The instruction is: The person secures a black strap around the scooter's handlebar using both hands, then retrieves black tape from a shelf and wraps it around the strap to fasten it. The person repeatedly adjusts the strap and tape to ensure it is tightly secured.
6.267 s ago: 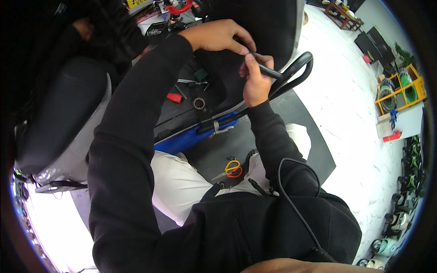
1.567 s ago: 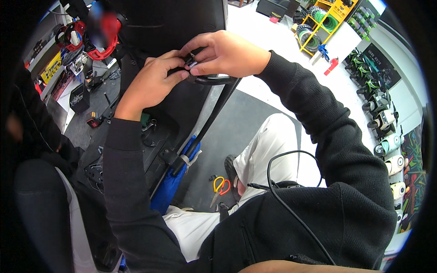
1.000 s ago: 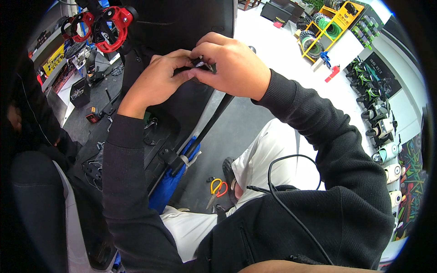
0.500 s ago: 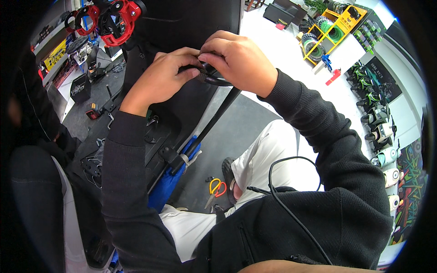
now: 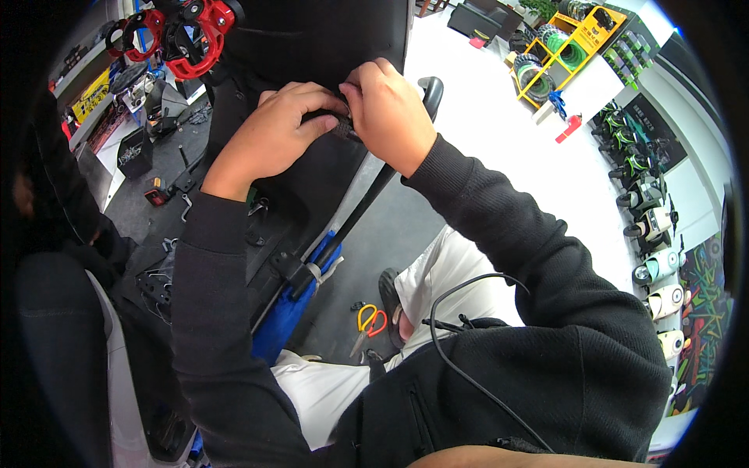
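My left hand (image 5: 282, 134) and my right hand (image 5: 390, 118) meet in front of a black padded panel (image 5: 324, 43), fingertips almost touching. Both are closed in a pinch. A short dark textured strip (image 5: 345, 128) shows between them; its kind is unclear, and the fingers cover most of it. Just right of my right hand, the curved upper end of a black tube (image 5: 431, 95) rises. Its straight lower part (image 5: 363, 204) slants down to a black clamp (image 5: 292, 271), with blue cloth (image 5: 287, 318) beneath.
Scissors (image 5: 363, 326) with yellow and red handles lie on the grey floor near my foot. Red ring-shaped clamps (image 5: 199, 39) sit at upper left. Beyond my left arm are a black box (image 5: 135, 152) and loose parts. A yellow tyre rack (image 5: 581, 47) and parked scooters (image 5: 654, 226) stand right.
My right hand has shifted left and turned more upright, uncovering the tube's curved end. My left hand stays nearly in place. The cable across my lap has shifted slightly left.
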A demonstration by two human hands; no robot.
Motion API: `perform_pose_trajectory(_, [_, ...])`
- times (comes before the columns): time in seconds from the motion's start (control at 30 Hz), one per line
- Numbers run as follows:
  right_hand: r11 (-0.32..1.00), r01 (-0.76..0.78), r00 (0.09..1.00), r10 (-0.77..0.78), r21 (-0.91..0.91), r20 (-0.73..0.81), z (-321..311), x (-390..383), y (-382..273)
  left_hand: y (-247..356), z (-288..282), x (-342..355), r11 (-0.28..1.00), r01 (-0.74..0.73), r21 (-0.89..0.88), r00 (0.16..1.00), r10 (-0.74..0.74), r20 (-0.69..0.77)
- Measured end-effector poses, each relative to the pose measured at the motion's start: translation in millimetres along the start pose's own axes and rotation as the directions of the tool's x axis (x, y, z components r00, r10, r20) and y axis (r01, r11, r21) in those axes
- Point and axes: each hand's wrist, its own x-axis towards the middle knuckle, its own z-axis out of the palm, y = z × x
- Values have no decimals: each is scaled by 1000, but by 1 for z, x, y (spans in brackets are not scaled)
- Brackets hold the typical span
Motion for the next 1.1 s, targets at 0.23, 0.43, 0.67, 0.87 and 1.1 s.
perform_pose_trajectory(0.23, [982,-165,984,157,-89,-83,14,-4,-2,-3,0,2,997,-14,-72,1000,14,3])
perform_pose_trajectory(0.43, [972,-219,972,225,-87,66,21,11,7,-5,2,2,999,-16,-48,1000,16,-5])
perform_pose_trajectory(0.67, [943,-332,912,320,1,256,0,16,6,-2,4,-1,999,-15,-45,1000,14,-25])
perform_pose_trajectory(0.87, [981,-191,949,195,-39,247,-4,11,1,-1,3,-4,1000,-7,6,1000,7,-7])
perform_pose_trajectory(1.1, [989,-121,986,130,-91,104,-8,4,-1,-6,5,-1,999,-42,-12,999,42,-24])
